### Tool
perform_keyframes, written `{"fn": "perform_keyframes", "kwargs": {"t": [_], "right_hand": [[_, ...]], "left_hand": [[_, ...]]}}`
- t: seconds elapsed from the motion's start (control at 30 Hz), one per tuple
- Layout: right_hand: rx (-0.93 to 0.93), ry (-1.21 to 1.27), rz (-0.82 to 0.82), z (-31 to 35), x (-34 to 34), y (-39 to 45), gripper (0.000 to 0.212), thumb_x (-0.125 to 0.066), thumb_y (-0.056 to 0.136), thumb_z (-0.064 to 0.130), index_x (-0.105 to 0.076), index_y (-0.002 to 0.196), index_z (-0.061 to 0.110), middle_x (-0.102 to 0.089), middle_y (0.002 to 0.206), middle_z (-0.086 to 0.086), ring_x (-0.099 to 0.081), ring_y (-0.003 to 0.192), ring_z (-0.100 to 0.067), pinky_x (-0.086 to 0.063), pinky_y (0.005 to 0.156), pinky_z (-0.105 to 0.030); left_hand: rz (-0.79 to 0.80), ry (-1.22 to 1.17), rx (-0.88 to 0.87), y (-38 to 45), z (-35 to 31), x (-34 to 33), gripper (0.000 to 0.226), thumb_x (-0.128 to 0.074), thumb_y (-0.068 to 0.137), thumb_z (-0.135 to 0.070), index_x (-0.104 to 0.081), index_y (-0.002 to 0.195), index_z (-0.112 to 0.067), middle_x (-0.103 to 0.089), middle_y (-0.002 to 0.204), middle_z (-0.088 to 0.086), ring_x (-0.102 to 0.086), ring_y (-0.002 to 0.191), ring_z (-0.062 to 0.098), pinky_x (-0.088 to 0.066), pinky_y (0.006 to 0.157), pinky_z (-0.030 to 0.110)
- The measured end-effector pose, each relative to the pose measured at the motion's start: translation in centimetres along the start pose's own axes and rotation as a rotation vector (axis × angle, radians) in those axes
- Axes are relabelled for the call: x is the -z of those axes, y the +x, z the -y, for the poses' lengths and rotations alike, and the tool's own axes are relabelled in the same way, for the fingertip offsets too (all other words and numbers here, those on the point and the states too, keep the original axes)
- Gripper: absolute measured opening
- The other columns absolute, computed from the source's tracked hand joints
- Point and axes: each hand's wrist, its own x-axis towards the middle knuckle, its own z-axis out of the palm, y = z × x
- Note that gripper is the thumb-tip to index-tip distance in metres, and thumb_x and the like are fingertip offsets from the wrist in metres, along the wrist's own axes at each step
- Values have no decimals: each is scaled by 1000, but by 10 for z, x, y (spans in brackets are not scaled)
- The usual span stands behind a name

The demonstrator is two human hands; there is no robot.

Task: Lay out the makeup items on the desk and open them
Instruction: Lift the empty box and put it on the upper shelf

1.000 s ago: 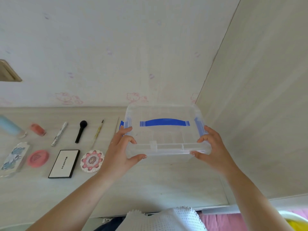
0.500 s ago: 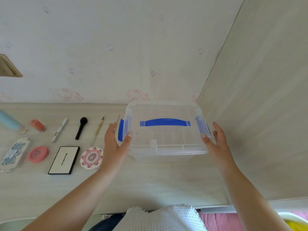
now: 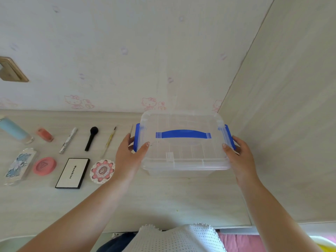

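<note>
A clear plastic storage box (image 3: 183, 160) with a blue handle (image 3: 183, 134) stands on the desk by the right wall, its lid on. My left hand (image 3: 130, 157) grips its left side, thumb on the lid and fingers around the blue left latch (image 3: 136, 137). My right hand (image 3: 240, 157) grips the right side at the other blue latch (image 3: 230, 136). Makeup lies in rows to the left, all closed: a white palette (image 3: 72, 173), a flower-patterned compact (image 3: 102, 171), a pink compact (image 3: 44, 166), a blue-white case (image 3: 19, 165), a black brush (image 3: 91, 138).
Further back lie a pale blue tube (image 3: 15, 130), a small coral bottle (image 3: 45, 134), a patterned pen-like stick (image 3: 68, 140) and a thin yellow brush (image 3: 109, 140). The wall runs behind the desk (image 3: 163, 202), and a wooden panel (image 3: 291, 106) closes the right side.
I lowered the lid onto the box. Both hands moved from the lid's front edge to the sides, and the blue side latches now stand up against the lid.
</note>
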Motion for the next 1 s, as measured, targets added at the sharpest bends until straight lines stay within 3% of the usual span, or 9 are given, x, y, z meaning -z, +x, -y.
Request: {"fn": "perform_keyframes", "kwargs": {"t": [0.1, 0.23, 0.37, 0.63, 0.8, 1.0], "right_hand": [[-25, -45, -3, 3, 0, -2, 65, -64, 87, 33, -33, 143, 25, -54, 124, 4, -59, 108, -20, -45, 89, -33], [25, -119, 28, 5, 0, -4, 42, -60, 89, 30, -53, 130, 23, -63, 108, 2, -60, 96, -16, -45, 83, -29], [42, -110, 24, 7, 0, -6, 37, -58, 90, 26, -56, 127, 24, -64, 104, 4, -60, 93, -14, -43, 82, -26], [25, -75, -17, 9, -2, -7, 41, -59, 90, 26, -53, 130, 23, -63, 109, 5, -60, 95, -12, -41, 81, -24], [33, -76, -48, 10, -3, -8, 40, -60, 90, 25, -54, 130, 24, -60, 109, 9, -57, 91, -6, -40, 83, -23], [49, -112, -54, 10, -3, -6, 41, -59, 90, 26, -54, 131, 25, -60, 112, 9, -56, 98, -8, -39, 85, -23]], "left_hand": [[27, 61, -40, 2, 1, 1, 46, -62, 86, -29, -51, 131, -24, -62, 112, -11, -60, 99, 16, -40, 72, 17], [42, 62, -67, 1, 0, 3, 29, -59, 88, -25, -60, 117, -27, -68, 102, -8, -62, 88, 5, -41, 66, 12], [32, 57, -61, 2, 1, 1, 21, -58, 88, -24, -60, 108, -30, -68, 95, 1, -58, 78, 15, -44, 67, 19], [-7, 73, -54, 6, 4, -2, 33, -58, 89, -23, -60, 122, -22, -64, 88, -6, -55, 69, 7, -39, 59, 13], [-34, 56, -62, 7, 4, -5, 44, -58, 90, -18, -51, 134, -20, -56, 88, -27, -56, 79, -1, -39, 68, 9], [-26, 58, -93, 11, 6, -5, 45, -58, 90, -19, -51, 135, -20, -56, 90, -27, -58, 82, 0, -40, 70, 10]]}}
